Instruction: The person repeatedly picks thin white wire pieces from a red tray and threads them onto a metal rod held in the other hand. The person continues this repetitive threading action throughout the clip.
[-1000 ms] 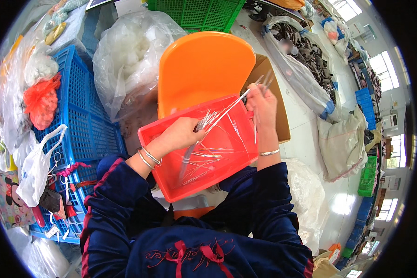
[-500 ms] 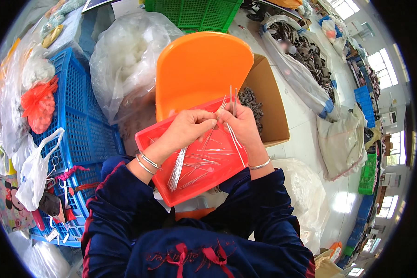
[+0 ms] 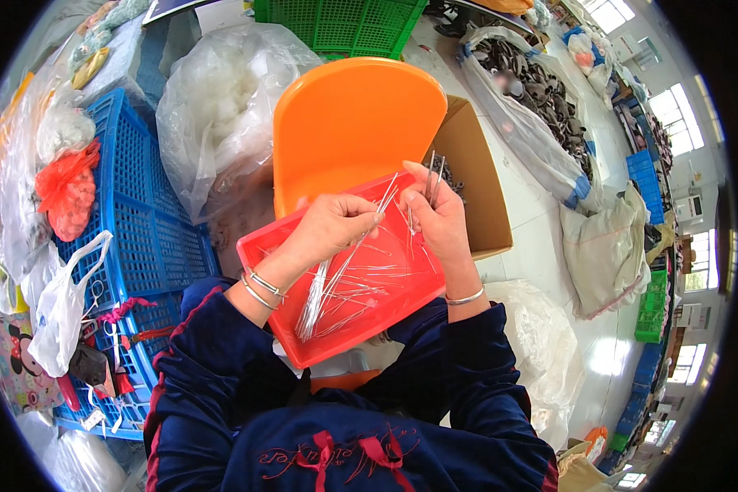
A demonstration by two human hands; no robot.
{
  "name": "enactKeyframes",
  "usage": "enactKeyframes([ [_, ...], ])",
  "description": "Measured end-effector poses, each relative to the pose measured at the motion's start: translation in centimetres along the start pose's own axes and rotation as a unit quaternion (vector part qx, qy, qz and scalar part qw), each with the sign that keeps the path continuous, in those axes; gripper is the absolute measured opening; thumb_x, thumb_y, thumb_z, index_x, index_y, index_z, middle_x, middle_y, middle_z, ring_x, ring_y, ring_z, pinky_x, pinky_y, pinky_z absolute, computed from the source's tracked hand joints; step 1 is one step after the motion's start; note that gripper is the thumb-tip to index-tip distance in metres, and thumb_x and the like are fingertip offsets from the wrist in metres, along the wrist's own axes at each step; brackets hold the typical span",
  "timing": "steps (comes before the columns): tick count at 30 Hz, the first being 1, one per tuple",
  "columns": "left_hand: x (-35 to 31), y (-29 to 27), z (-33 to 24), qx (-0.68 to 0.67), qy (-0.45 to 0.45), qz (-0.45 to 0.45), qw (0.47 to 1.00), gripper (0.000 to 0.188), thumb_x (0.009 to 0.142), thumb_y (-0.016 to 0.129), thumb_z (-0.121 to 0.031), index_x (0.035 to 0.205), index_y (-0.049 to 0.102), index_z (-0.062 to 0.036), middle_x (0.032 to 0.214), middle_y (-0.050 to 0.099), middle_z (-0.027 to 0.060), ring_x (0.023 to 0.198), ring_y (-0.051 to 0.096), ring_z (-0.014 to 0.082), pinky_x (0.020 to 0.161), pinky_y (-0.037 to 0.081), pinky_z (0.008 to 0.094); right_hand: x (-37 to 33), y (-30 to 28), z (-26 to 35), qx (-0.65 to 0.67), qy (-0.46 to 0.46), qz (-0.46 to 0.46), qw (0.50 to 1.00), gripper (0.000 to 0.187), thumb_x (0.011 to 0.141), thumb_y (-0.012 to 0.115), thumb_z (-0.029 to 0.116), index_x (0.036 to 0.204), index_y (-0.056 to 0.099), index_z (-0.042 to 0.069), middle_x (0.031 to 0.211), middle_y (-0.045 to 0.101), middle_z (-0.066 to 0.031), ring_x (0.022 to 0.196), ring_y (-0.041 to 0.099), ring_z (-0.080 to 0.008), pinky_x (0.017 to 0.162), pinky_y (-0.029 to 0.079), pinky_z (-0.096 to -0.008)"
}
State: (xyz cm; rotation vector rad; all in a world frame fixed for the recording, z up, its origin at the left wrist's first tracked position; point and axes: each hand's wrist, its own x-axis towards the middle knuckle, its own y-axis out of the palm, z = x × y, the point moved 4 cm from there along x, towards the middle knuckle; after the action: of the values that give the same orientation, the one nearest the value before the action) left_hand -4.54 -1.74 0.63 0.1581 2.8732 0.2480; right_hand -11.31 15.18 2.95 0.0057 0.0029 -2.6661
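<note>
A red plastic tray [image 3: 385, 307] lies tilted across my lap, with loose thin silvery wires [image 3: 354, 283] scattered in it and a denser bundle [image 3: 312, 307] at its left side. Over the tray, my left hand [image 3: 330, 228] pinches several thin wires between thumb and fingers; their ends stick out up and down. My right hand [image 3: 441, 220] is to the right, apart from the left, closed on metal tweezers [image 3: 433, 170] whose prongs point up. A few fine wires [image 3: 410, 217] show beside its fingertips; whether it grips them I cannot tell.
An orange chair [image 3: 357, 123] stands just beyond the tray, with a cardboard box [image 3: 484, 197] at its right. Blue crates [image 3: 135, 205] and a clear bag of white filling [image 3: 230, 98] are on the left. Sacks [image 3: 607, 254] line the right; a green crate [image 3: 340, 25] stands behind.
My hands have come apart: the right has moved right with the tweezers. The left stays nearly in place, and the wires in it now show clearly.
</note>
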Motion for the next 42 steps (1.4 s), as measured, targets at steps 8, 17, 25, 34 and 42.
enactKeyframes([
  [8,-0.1,0.0,0.1,0.020,-0.012,0.002,1.000,0.018,0.092,0.063,-0.019,0.087,0.070,-0.0027,0.067,0.061,-0.0031,0.053,0.045,0.0024,0.048,0.035,0.0195,-0.6,0.9,-0.1,-0.133,-0.026,0.061,0.989,0.034,0.093,0.058,0.003,0.126,0.059,0.001,0.080,0.057,0.0047,0.063,0.044,-0.0002,0.056,0.037,-0.0172],
  [17,-0.1,-0.4,0.1,0.006,-0.009,-0.007,1.000,0.019,0.093,0.063,-0.019,0.090,0.070,-0.0025,0.066,0.060,-0.0030,0.053,0.045,0.0036,0.050,0.036,0.0197,-1.2,2.0,0.9,-0.124,-0.021,0.070,0.990,0.034,0.092,0.059,0.003,0.126,0.059,0.000,0.078,0.054,0.0060,0.064,0.043,-0.0011,0.058,0.037,-0.0179],
  [25,0.1,-0.6,0.2,-0.013,0.005,-0.004,1.000,0.024,0.091,0.063,-0.024,0.081,0.071,-0.0034,0.062,0.061,-0.0016,0.050,0.052,0.0029,0.047,0.040,0.0188,-1.4,2.3,1.3,-0.165,-0.025,0.073,0.983,0.037,0.092,0.058,0.001,0.129,0.057,-0.001,0.074,0.051,0.0063,0.061,0.041,-0.0007,0.056,0.036,-0.0177],
  [34,0.1,-0.6,0.2,0.035,-0.003,0.012,0.999,0.030,0.091,0.064,-0.028,0.074,0.070,-0.0039,0.060,0.061,-0.0006,0.050,0.052,0.0043,0.047,0.041,0.0206,-1.5,2.3,1.3,-0.220,-0.087,0.061,0.970,0.037,0.092,0.057,0.000,0.129,0.058,0.002,0.072,0.050,0.0053,0.058,0.037,-0.0011,0.052,0.033,-0.0189],
  [42,-0.1,-0.7,0.4,0.041,0.010,-0.004,0.999,0.029,0.090,0.064,-0.027,0.074,0.070,-0.0037,0.059,0.059,-0.0015,0.052,0.052,0.0037,0.048,0.040,0.0212,-1.5,2.8,1.6,-0.203,-0.049,0.108,0.972,0.035,0.092,0.059,0.003,0.127,0.059,0.001,0.075,0.053,0.0064,0.060,0.038,-0.0008,0.053,0.033,-0.0186],
])
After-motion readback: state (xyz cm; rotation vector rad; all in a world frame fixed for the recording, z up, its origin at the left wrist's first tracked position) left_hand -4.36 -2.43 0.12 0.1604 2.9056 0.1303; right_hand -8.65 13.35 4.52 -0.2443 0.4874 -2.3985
